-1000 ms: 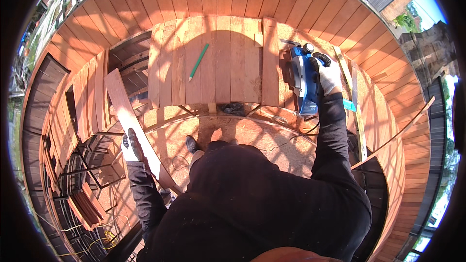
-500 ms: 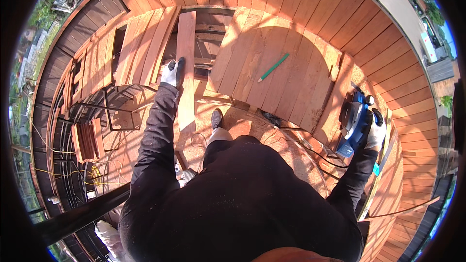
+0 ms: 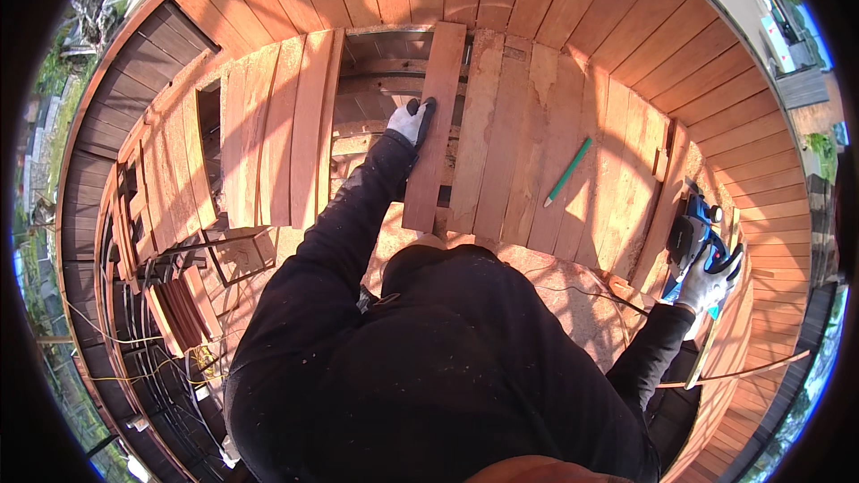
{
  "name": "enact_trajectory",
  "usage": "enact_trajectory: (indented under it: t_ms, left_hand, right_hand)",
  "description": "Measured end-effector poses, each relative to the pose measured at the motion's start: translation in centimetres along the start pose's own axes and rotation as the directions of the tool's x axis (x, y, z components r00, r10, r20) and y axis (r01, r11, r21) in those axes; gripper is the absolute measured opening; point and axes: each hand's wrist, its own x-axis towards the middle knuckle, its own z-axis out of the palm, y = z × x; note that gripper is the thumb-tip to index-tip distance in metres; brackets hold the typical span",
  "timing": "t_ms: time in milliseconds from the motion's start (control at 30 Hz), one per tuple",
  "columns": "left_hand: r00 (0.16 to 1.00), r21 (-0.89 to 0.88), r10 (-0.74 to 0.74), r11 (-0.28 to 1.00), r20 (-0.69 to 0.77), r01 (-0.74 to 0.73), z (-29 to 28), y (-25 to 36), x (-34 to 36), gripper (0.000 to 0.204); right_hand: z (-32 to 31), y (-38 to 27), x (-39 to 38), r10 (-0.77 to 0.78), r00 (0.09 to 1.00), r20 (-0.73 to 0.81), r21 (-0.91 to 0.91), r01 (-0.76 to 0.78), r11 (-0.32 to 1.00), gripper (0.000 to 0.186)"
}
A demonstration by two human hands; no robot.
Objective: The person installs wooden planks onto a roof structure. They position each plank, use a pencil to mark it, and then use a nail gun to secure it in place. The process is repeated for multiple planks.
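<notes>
My left hand (image 3: 410, 122), gloved white and dark, grips the edge of a loose reddish wooden plank (image 3: 433, 170), which lies upright in the view across an opening between boards, its dark framework (image 3: 376, 72) showing. A green pencil (image 3: 566, 172) rests on the boards to the right. My right hand (image 3: 710, 279), also gloved, is at the near end of a blue-and-black electric planer (image 3: 690, 241); its fingers look spread, apart from a firm grip. The planer sits at the right end of the row of boards.
A curved slatted wooden wall (image 3: 608, 18) surrounds the boards. At left are stacked offcuts (image 3: 183, 309), metal framework and yellow cord (image 3: 161, 380). A thin bent strip (image 3: 761, 367) crosses at lower right, and a dark cable (image 3: 582, 291) runs toward the planer.
The view has swung toward the left. My left hand has moved the plank forward over the opening and straightened it. My right hand's fingers have loosened from the planer's handle.
</notes>
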Motion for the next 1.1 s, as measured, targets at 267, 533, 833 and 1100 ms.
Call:
enact_trajectory:
  t_ms: [267,533,833,1100]
  left_hand:
    - [0.985,-0.067,-0.099,0.992,0.140,0.109,1.6,3.2,-1.5,0.032]
    - [0.981,-0.175,-0.090,0.977,0.175,0.121,2.4,2.2,-1.0,0.041]
    - [0.973,-0.183,-0.145,0.967,0.177,0.177,2.2,3.6,-1.4,0.053]
    - [0.926,-0.262,-0.199,0.921,0.322,0.290,0.4,4.4,-4.0,0.060]
  right_hand:
    - [0.6,-12.9,-8.9,-0.210,0.960,0.185,0.279,0.154,0.948,0.065]
    - [3.9,-17.0,-15.3,-0.248,0.875,0.415,0.361,0.091,0.928,0.064]
    - [4.0,-18.2,-15.9,-0.203,0.900,0.386,0.298,0.086,0.951,0.061]
    - [3.9,-18.0,-15.6,-0.229,0.895,0.383,0.339,0.094,0.936,0.056]
